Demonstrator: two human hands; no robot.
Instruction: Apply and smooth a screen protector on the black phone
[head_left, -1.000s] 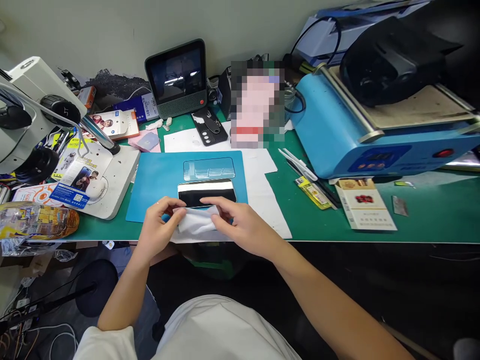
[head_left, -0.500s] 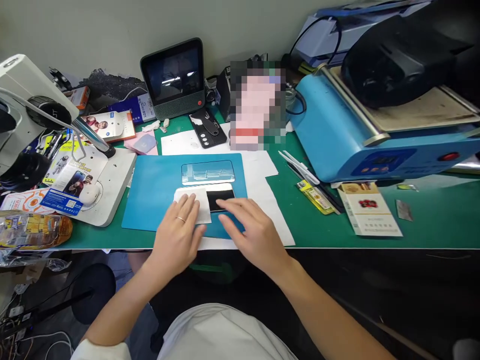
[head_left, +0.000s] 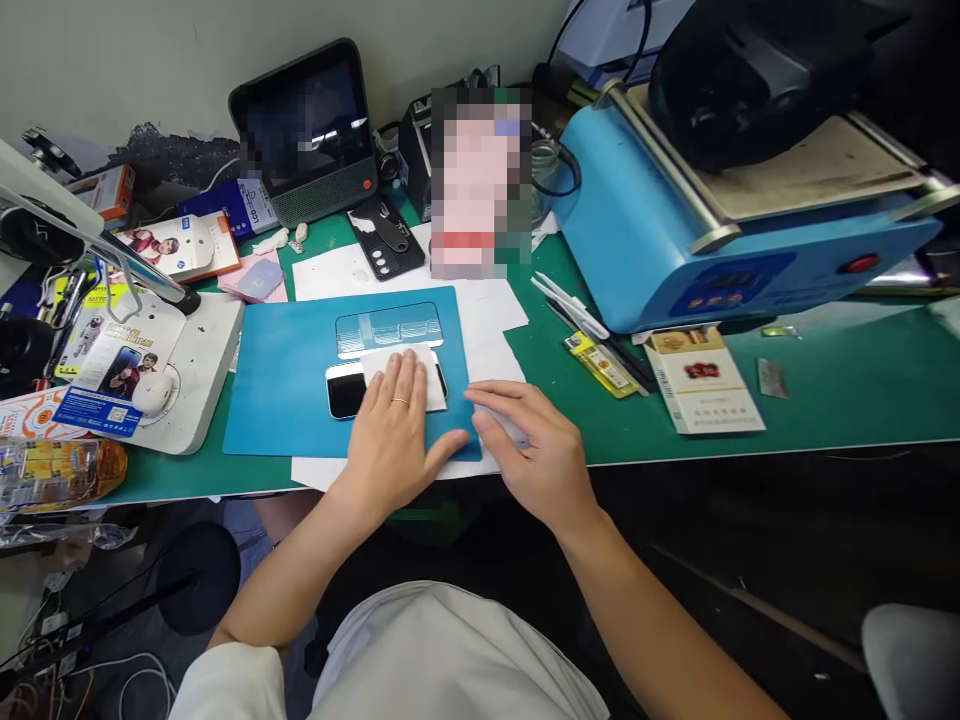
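My left hand [head_left: 390, 425] lies flat, its fingers stretched over a square white wipe [head_left: 435, 392]. The wipe rests on a phone with a dark glass face [head_left: 346, 392], covering its right part; the phone's left end and a bit of its right edge show. To the right, my right hand [head_left: 536, 450] hovers by the mat's right edge, thumb and fingers curved and apart, with nothing clearly held. Both the phone and a clear screen glass with a black border [head_left: 390, 328] lie on the blue mat [head_left: 277, 380], the glass just behind the phone.
A black phone back cover [head_left: 386, 240] lies behind the mat. To the right are thin tools [head_left: 574, 308], a cigarette box [head_left: 705, 385] and a blue heating machine [head_left: 637, 230]. A white stand base [head_left: 202, 400] and a bottle [head_left: 60, 470] stand left; a smart display [head_left: 307, 130] stands at the back.
My left hand and the wipe have moved right across the phone, uncovering its left end. My right hand has drawn away from the phone to the right. The camera view has shifted.
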